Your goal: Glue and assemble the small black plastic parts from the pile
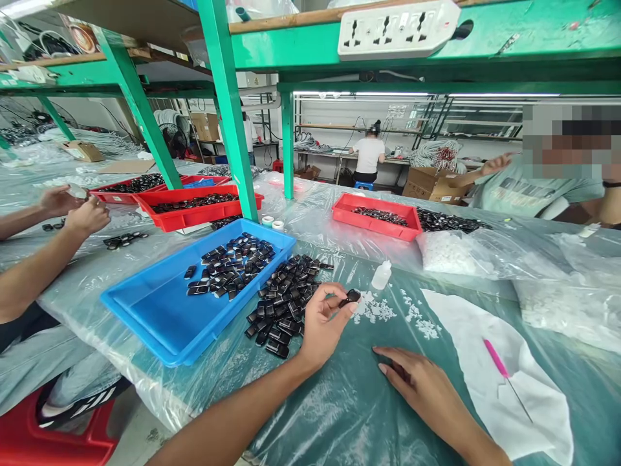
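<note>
Left hand (323,327) has a small black case (351,297) pinched btwn thumb & fingertips, held up over the surface (339,404), approx. mid-scene. Right hand (421,382) is released, fingers loosely spread, low over the near part of the surface; can't tell if it's touching. Pile of black cases (286,301) sits just left of the left hand, next to a blue tray (155,307) w/ more of the same pcs in its far right part. White bits (374,309) lie scattered just right of & beyond the held case, w/ a small white bottle (381,276) upright at their far side. Near right: white sheet (536,401) w/ a pink-handled tool (495,359) on it. Farther back, a red tray (369,228) w/ dark pcs. Far left, a co-worker's hands (88,215) are raised over the surface.
</note>
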A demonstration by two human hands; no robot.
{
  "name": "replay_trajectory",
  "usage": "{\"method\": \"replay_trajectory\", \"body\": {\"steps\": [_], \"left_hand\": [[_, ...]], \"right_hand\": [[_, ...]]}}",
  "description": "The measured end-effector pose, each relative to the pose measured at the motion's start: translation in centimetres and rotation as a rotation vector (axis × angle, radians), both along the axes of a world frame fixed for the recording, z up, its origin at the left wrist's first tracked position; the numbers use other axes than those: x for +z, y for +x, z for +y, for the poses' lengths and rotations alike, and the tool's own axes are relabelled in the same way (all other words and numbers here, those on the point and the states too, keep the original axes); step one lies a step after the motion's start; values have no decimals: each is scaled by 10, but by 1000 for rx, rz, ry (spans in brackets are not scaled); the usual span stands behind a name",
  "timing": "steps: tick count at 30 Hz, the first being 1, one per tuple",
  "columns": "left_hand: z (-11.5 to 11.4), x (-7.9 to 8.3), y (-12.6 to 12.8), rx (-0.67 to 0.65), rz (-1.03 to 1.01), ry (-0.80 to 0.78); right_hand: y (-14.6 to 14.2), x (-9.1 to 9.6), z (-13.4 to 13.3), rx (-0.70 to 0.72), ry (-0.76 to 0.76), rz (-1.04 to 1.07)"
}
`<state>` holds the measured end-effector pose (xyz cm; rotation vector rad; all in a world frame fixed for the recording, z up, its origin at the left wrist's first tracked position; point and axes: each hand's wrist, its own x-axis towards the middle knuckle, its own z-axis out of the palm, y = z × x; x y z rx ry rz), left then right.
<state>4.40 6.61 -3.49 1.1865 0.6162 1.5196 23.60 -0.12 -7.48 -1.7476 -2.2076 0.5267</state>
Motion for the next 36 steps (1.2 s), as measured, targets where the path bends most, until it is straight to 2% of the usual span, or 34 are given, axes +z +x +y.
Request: {"method": "replay_trajectory", "body": {"steps": [8, 11, 13, 16, 19, 22, 24, 29, 36], "left_hand": [[-3, 2, 1, -24, -13, 56], [6, 3, -5, 41, 58, 85], [21, 6, -17, 170, 220, 103], [48, 8, -44, 408, 720, 141], [67, 6, -68, 512, 1005, 117], [70, 1, -75, 566, 1177, 99], [69, -2, -71, 548, 1290, 123], [71, -12, -55, 392, 1524, 179], [76, -19, -51, 397, 1680, 145]], "right_hand": [[2, -1, 0, -3, -11, -3], [2, 0, -1, -10, 0, -8], [2, 0, -1, -15, 7, -12], [3, -2, -1, -12, 15, -17], [4, -5, 0, -5, 18, -21], [6, -7, 0, -1, 23, -16], [6, -8, 1, -1, 18, -17], [6, -7, 0, -5, 4, -33], [5, -2, -2, 1, 19, -24]]}}
